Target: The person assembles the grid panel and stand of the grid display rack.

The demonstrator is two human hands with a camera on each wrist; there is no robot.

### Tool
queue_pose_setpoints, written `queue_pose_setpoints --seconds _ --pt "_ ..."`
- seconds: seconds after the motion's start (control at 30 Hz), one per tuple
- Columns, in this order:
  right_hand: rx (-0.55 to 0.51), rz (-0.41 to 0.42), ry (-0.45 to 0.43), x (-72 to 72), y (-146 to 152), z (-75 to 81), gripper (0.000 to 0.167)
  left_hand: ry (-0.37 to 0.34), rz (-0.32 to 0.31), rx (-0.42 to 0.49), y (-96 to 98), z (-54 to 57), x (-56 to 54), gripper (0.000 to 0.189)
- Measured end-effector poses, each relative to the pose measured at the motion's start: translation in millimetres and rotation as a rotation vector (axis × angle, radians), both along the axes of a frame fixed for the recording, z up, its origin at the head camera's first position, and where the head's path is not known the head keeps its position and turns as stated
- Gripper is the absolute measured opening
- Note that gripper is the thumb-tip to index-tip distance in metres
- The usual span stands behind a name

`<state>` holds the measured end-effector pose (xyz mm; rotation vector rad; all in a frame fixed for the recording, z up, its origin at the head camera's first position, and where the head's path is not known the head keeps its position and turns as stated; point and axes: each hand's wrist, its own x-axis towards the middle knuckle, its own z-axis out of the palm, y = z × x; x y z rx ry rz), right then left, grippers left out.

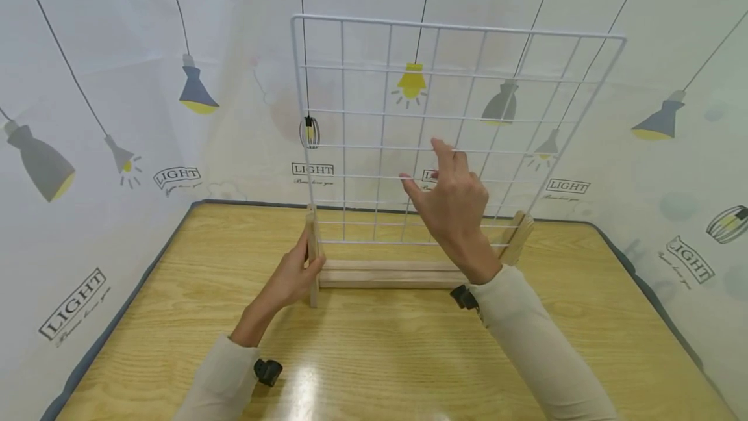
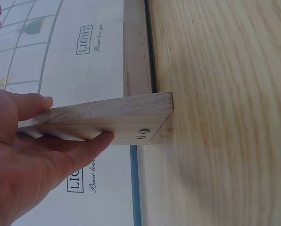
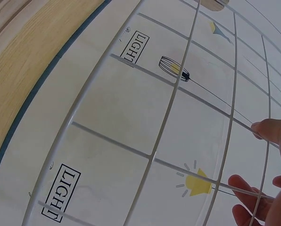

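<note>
A white wire grid panel stands upright, leaning back, between two wooden side pieces of a stand joined by a wooden crossbar. My left hand grips the left wooden side piece, thumb on one face and fingers on the other. Two metal screw heads show near its lower end. At the grid's middle, my right hand is raised with thumb and fingers spread apart. In the right wrist view its fingertips are close to the wires; whether they touch I cannot tell.
The right wooden side piece stands at the grid's other end. Everything rests on a wood-grain table. Behind it and at both sides hangs a white cloth printed with lamps and lettering.
</note>
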<state>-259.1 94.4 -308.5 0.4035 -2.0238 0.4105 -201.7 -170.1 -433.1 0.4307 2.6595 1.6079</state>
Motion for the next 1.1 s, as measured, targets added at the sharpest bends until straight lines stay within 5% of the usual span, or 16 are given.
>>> queue_pose_setpoints --seconds 1.1 --pt "0.009 0.006 -0.009 1.7 1 -13.8 0.065 -0.041 0.008 -0.013 -0.4 -0.8 -0.8 0.076"
